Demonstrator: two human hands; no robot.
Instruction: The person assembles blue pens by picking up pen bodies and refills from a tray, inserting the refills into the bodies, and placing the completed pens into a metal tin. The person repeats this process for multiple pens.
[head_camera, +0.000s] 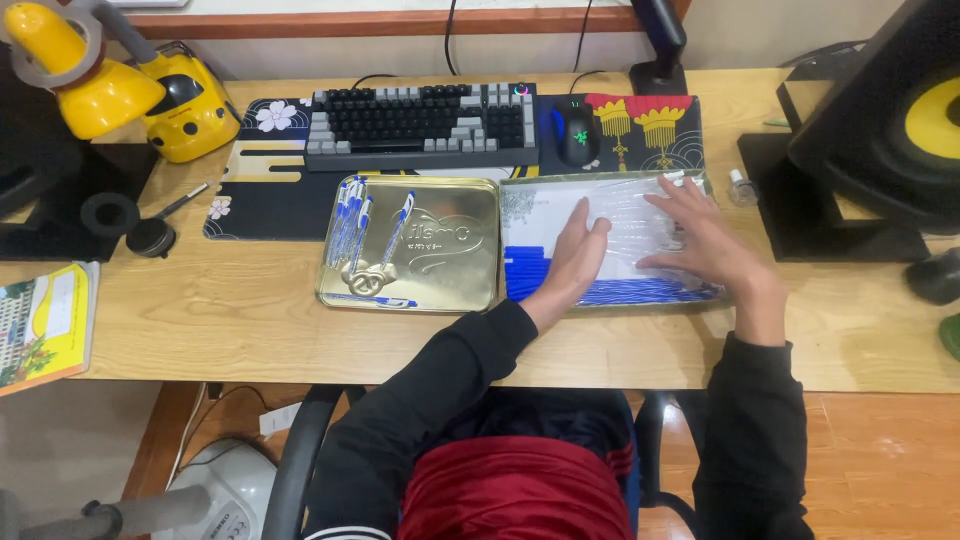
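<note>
Blue pens (600, 291) mostly fill the plastic-covered tray (610, 180); several lie on the gold lid (440, 255); left hand (575, 255) and right hand (705, 235), grip spread, press the wrap.

Open tin box (606, 290), blue pens stacked inside, covered by what appears to be a clear plastic sheet (630, 215): pressed flat under left hand (576, 250) and right hand (705, 240). Gold lid (440, 260) laid just beside left hand, loose pens (350, 215) atop.

a wooden desk (250, 320) fills mid-frame. on it: desk mat (250, 190) upper centre, gold tin lid (440, 260) centre, yellow book (45, 320) far left, speaker stand (820, 210) right.
</note>
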